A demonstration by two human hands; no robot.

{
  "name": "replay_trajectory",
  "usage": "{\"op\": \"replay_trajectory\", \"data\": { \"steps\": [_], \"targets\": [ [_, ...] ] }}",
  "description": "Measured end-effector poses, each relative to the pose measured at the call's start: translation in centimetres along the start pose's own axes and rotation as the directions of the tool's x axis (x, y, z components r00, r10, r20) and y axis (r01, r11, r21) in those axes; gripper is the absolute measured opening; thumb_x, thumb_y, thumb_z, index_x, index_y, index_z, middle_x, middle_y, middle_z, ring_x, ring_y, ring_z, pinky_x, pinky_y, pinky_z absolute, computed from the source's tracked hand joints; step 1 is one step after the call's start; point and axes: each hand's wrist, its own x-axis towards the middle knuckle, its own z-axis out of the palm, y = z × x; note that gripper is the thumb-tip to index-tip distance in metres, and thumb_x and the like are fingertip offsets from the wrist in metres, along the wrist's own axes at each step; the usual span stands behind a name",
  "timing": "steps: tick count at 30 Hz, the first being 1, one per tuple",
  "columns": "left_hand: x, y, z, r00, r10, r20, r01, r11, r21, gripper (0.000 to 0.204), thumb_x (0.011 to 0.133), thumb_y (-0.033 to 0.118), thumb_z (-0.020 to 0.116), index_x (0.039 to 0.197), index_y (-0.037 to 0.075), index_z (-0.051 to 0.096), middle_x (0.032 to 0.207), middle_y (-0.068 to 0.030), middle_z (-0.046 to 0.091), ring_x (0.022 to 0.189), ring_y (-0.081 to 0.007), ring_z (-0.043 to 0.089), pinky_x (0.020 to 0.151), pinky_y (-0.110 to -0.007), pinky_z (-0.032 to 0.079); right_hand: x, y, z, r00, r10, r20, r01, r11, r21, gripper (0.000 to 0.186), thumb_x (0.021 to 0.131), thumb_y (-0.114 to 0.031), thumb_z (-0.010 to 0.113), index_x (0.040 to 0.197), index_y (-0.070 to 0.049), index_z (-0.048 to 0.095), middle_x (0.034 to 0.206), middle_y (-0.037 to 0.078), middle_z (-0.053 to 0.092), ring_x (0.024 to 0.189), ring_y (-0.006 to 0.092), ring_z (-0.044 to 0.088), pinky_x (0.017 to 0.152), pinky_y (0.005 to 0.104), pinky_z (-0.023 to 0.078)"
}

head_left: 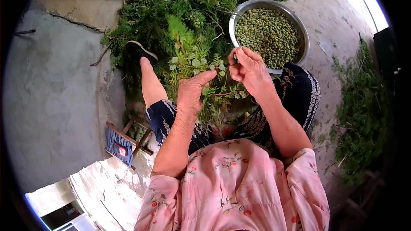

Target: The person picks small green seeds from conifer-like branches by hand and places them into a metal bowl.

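A leafy green conifer sprig (197,60) bearing pale grey-green cones is gripped in my left hand (195,87) above my lap. My right hand (248,70) is just right of the sprig, its thumb and forefinger pinched on a small green cone (236,57), partly hidden by the fingers. Behind that hand stands a steel basin (303,34) filled with many small green cones (269,30).
A large pile of green branches (150,13) lies ahead around my outstretched foot in a dark shoe (139,51). More branches (359,119) lie at the right. A small wooden folding stool (126,143) with blue webbing sits at my left, beside a raised concrete slab (55,94).
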Motion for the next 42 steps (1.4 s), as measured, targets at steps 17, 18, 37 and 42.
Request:
{"op": "replay_trajectory", "data": {
  "steps": [17, 18, 37, 42],
  "targets": [
    [-1.0, -0.5, 2.3, 0.999, 0.037, 0.003, -0.037, 0.998, 0.048, 0.022, 0.068, 0.006, 0.072, 0.088, -0.002, 0.066, 0.082, -0.0045, 0.064, 0.076, -0.0124, 0.057, 0.070, -0.024, 0.045, -0.8, -0.8, -0.1, 0.993, 0.052, -0.110, -0.084, 0.947, -0.309, 0.006, 0.080, -0.007, 0.059, 0.082, -0.001, 0.061, 0.062, -0.001, 0.048, 0.052, 0.0074, 0.044, 0.045, 0.0202, 0.033],
    [-1.0, -0.6, 2.3, 0.999, 0.040, -0.015, -0.040, 0.999, 0.035, 0.022, 0.068, 0.006, 0.072, 0.087, -0.002, 0.066, 0.078, -0.0044, 0.064, 0.071, -0.0109, 0.056, 0.064, -0.023, 0.043, -0.4, -0.2, -1.1, 0.999, -0.024, -0.048, 0.017, 0.991, -0.134, 0.011, 0.085, -0.012, 0.054, 0.084, -0.002, 0.057, 0.061, -0.002, 0.047, 0.048, 0.0057, 0.040, 0.042, 0.0179, 0.028],
    [-0.7, -0.4, 0.4, 0.975, -0.177, 0.136, 0.186, 0.981, -0.054, 0.021, 0.064, 0.014, 0.074, 0.079, 0.001, 0.066, 0.066, -0.0006, 0.060, 0.052, -0.0089, 0.043, 0.050, -0.024, 0.036, -0.3, 2.7, -2.5, 0.926, 0.276, 0.256, -0.313, 0.943, 0.117, 0.029, 0.084, -0.015, 0.059, 0.111, -0.005, 0.055, 0.094, 0.004, 0.062, 0.077, 0.0124, 0.061, 0.061, 0.0265, 0.053],
    [-0.3, -0.5, 0.0, 0.966, -0.214, 0.142, 0.222, 0.974, -0.038, 0.019, 0.065, 0.013, 0.074, 0.077, 0.001, 0.066, 0.064, -0.0007, 0.058, 0.052, -0.0095, 0.043, 0.051, -0.025, 0.036, -0.8, 1.5, -1.9, 0.947, 0.240, 0.212, -0.261, 0.962, 0.079, 0.028, 0.079, -0.016, 0.064, 0.103, -0.004, 0.058, 0.085, 0.002, 0.062, 0.070, 0.0084, 0.060, 0.055, 0.0214, 0.050]
  ]
}}
